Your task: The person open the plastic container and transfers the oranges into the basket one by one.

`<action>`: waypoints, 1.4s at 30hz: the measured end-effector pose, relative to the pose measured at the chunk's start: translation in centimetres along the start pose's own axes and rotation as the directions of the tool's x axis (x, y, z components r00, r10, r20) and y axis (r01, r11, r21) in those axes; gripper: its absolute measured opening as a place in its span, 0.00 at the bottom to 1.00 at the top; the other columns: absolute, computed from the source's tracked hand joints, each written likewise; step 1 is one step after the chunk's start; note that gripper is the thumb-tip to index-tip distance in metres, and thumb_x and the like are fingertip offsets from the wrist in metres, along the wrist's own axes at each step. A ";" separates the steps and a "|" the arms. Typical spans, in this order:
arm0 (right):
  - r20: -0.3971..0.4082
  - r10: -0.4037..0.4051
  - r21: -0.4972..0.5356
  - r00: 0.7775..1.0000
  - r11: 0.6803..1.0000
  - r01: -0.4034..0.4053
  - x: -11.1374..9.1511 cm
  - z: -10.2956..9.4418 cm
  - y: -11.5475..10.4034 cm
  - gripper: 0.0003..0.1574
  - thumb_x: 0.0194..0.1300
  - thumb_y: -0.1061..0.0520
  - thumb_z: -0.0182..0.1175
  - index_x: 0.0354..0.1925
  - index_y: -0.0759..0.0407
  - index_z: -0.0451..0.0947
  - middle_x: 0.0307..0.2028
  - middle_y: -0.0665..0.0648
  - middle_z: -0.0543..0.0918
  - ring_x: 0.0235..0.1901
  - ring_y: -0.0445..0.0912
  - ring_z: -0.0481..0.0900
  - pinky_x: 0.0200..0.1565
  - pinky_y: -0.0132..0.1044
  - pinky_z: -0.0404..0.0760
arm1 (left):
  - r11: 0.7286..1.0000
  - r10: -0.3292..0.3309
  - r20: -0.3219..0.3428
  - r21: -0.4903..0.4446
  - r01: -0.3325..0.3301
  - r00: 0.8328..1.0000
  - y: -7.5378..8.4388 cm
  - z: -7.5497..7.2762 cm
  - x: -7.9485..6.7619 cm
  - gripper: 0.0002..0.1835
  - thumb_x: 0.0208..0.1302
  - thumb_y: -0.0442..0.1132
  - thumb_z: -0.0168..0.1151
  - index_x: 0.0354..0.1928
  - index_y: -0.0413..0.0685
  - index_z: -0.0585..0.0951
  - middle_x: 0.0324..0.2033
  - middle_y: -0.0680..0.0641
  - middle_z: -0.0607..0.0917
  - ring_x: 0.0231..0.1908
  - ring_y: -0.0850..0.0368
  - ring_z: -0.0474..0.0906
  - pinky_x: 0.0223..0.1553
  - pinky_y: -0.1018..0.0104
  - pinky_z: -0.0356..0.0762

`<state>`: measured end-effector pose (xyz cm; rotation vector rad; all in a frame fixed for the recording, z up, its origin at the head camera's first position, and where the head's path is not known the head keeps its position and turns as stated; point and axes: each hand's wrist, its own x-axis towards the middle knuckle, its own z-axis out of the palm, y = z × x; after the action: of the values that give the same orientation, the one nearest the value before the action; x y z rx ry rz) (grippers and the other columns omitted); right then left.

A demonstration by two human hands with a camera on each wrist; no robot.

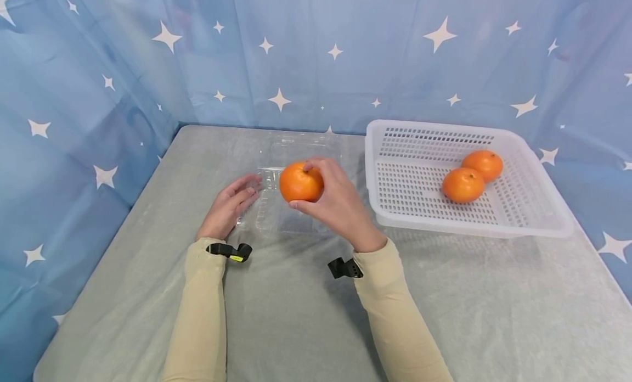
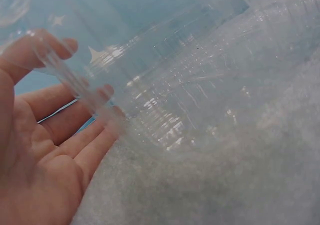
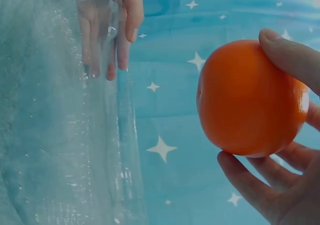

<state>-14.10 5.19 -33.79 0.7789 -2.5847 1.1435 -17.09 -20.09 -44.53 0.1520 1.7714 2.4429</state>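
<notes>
My right hand (image 1: 340, 198) grips an orange (image 1: 296, 183) between thumb and curled fingers, over a clear plastic clamshell box (image 1: 269, 217). In the right wrist view the orange (image 3: 250, 100) hangs to the side of the box wall (image 3: 75, 150), apart from it. My left hand (image 1: 229, 206) is at the left side of the box, its fingers fairly straight. Up close in the left wrist view, the fingertips of the left hand (image 2: 60, 130) rest along the outside of the box's clear wall (image 2: 150, 105).
A white perforated basket (image 1: 449, 224) stands to the right, with two more oranges (image 1: 463, 185) in its right part. Behind the lower tray rises the box's clear lid (image 1: 301, 146). A grey cloth (image 1: 286, 310) covers the table, and a blue star-patterned curtain (image 1: 306, 52) hangs behind.
</notes>
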 end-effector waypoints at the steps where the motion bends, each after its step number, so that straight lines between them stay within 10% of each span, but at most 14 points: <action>1: -0.003 0.003 0.002 1.000 1.000 -0.003 0.0 -0.1 0.0 0.36 0.44 0.39 0.67 0.48 0.49 0.65 0.52 0.46 0.66 0.49 0.40 0.65 0.44 0.37 0.73 | 1.000 -0.001 0.006 -0.007 0.001 1.000 0.1 0.1 0.0 0.24 0.64 0.33 0.51 0.62 0.42 0.63 0.61 0.41 0.64 0.61 0.51 0.60 0.59 0.60 0.60; 23: -0.082 -0.107 -0.003 0.991 0.994 0.107 -0.1 -1.4 0.5 0.35 0.45 0.46 0.68 0.48 0.56 0.66 0.52 0.51 0.67 0.52 0.42 0.65 0.47 0.35 0.72 | 1.000 0.003 0.044 -0.013 -0.002 0.999 0.7 0.4 -0.3 0.24 0.66 0.30 0.47 0.63 0.34 0.59 0.63 0.37 0.59 0.62 0.49 0.57 0.61 0.58 0.56; 42: -0.136 -0.001 0.041 0.991 0.999 0.006 -0.7 -3.5 0.4 0.38 0.44 0.49 0.70 0.50 0.53 0.63 0.52 0.49 0.68 0.46 0.40 0.67 0.41 0.33 0.75 | 0.999 0.024 0.058 -0.040 -0.022 0.998 1.3 0.8 -0.7 0.27 0.65 0.30 0.47 0.65 0.35 0.55 0.63 0.35 0.57 0.63 0.45 0.53 0.62 0.54 0.52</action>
<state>-13.84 8.23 -31.93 0.6880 -2.4544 1.2088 -16.34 -19.82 -43.09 0.2395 1.7055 2.4609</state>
